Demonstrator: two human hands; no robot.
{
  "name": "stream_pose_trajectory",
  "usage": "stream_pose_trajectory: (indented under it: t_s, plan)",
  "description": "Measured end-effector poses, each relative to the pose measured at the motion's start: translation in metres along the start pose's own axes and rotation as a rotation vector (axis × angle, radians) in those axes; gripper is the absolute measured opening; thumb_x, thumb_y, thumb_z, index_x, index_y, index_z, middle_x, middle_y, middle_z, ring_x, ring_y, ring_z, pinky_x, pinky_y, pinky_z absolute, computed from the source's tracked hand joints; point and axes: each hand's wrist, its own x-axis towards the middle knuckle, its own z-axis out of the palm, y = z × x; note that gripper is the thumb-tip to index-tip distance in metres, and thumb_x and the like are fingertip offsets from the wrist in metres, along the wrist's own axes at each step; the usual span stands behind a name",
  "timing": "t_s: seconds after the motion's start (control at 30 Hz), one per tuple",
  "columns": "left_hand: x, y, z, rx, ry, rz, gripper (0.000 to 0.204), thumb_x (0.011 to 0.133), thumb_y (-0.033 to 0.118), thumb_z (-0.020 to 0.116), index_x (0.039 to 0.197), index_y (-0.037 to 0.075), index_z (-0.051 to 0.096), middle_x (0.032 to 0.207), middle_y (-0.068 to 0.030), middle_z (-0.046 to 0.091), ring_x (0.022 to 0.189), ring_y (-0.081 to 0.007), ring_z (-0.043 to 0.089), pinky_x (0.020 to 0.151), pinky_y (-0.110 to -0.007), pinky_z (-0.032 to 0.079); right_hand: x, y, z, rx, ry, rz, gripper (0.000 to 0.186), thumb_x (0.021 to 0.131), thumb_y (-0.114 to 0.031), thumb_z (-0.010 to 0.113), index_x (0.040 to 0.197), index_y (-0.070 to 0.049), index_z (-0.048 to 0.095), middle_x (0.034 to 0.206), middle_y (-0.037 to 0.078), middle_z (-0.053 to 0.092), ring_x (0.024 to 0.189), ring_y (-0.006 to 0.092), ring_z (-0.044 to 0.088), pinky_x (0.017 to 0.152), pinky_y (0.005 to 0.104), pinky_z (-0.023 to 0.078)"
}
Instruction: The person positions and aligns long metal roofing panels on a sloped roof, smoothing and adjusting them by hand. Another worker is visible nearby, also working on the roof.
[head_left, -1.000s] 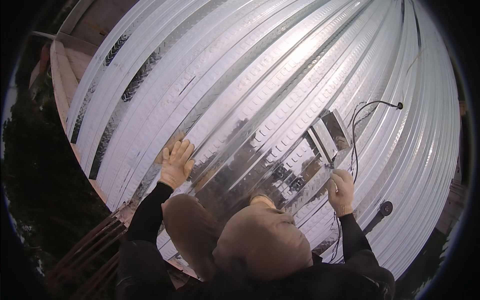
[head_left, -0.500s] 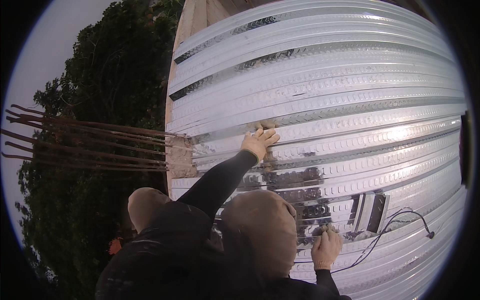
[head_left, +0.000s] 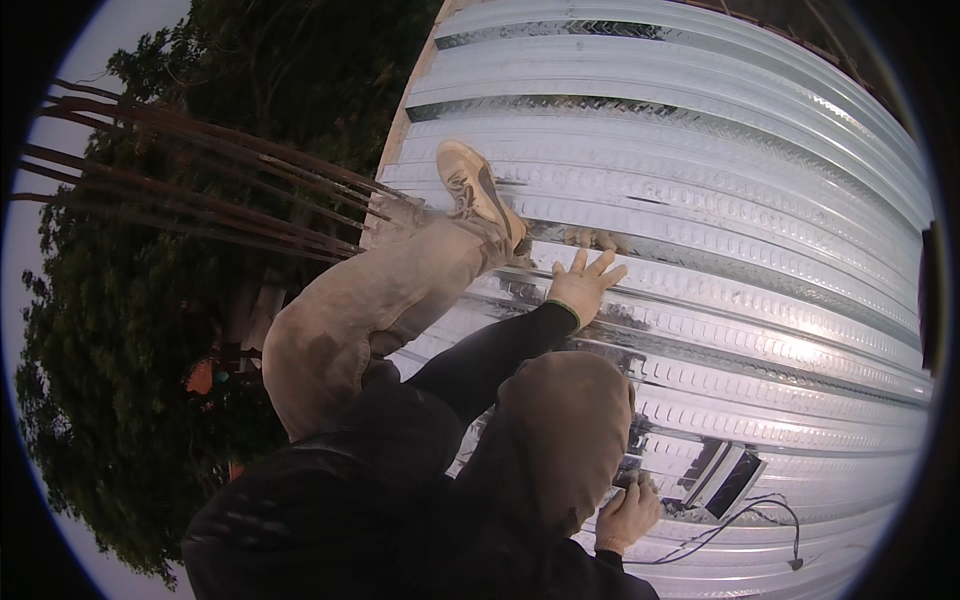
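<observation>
My left hand (head_left: 586,290), in a pale glove with a green cuff edge, presses down on the shiny ribbed metal decking (head_left: 740,270) with its fingers spread. Lower down, my right hand (head_left: 628,512) rests its slightly bent fingertips on the same decking beside my bent knee (head_left: 570,420). I see nothing held in either hand, though the right fingertips are partly obscured. My other leg stretches out to the left, and its dusty shoe (head_left: 478,192) stands on the ribs above my left hand.
Near my right hand lie a short silver-and-black piece (head_left: 722,478) and a thin black cable (head_left: 735,522). Rusty reinforcing bars (head_left: 230,180) jut out past the decking's left edge. Beyond that edge are dark trees (head_left: 110,400).
My left leg has swung forward, planting its shoe on the decking. The view has shifted and tilted. Both hands stay against the metal.
</observation>
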Motion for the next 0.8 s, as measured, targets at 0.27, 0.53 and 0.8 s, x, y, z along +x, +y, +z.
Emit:
stream_pose_trajectory:
  t_s: [0.27,0.53,0.8]
  plan:
    - [-0.003,0.003,0.012,0.004,0.117,-0.016,0.08,0.117,0.017,0.061,0.188,0.043,0.036,0.201,0.0059,0.025,0.183,-0.0382,0.028,0.135,-0.081,0.035,0.001,-0.001,-0.003,0.009,0.016,0.009,0.036,0.104,-0.024,0.072,0.133,-0.005,0.081,0.145,0.018,0.077,0.135,0.0451,0.068,0.115,0.0623,0.048]
    - [-0.003,0.012,0.012,0.015,0.132,-0.068,0.085,0.11,0.028,0.068,0.189,0.038,0.036,0.201,0.0021,0.024,0.183,-0.04,0.024,0.138,-0.079,0.026,0.012,-0.004,-0.012,-0.003,0.05,-0.032,0.038,0.099,-0.022,0.076,0.133,-0.006,0.081,0.124,0.014,0.076,0.119,0.0399,0.071,0.105,0.0573,0.052]
    - [0.001,0.019,0.005,-0.074,0.081,-0.076,0.108,0.096,0.036,0.081,0.191,0.023,0.031,0.2,-0.0083,0.022,0.183,-0.0515,0.012,0.142,-0.078,0.012,0.015,-0.002,-0.026,0.055,0.099,0.05,0.029,0.093,-0.024,0.082,0.117,-0.008,0.077,0.112,0.01,0.07,0.111,0.0337,0.07,0.101,0.0518,0.055]
